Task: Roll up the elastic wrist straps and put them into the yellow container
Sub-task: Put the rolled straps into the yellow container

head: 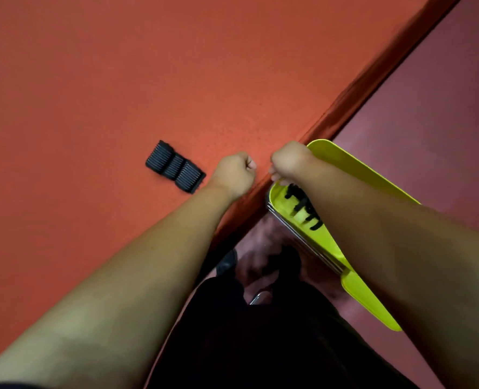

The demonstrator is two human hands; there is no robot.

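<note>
A group of black ribbed elastic wrist straps (175, 167), rolled up and lying side by side, sits on the red table near its right edge. My left hand (235, 171) is a closed fist on the table just right of them, apart from them, with nothing visible in it. The yellow container (345, 164) stands beside the table, below its edge. Several black straps (303, 206) lie inside it. My right hand (289, 161) hovers over the container's near rim with its fingers curled downward. Whether those fingers hold anything is hidden.
The red table (120, 80) fills the left and top of the view, and its edge runs diagonally from upper right to lower middle. A purple floor (429, 108) lies to the right. A metal frame (303, 240) runs under the container. My dark trousers are at the bottom.
</note>
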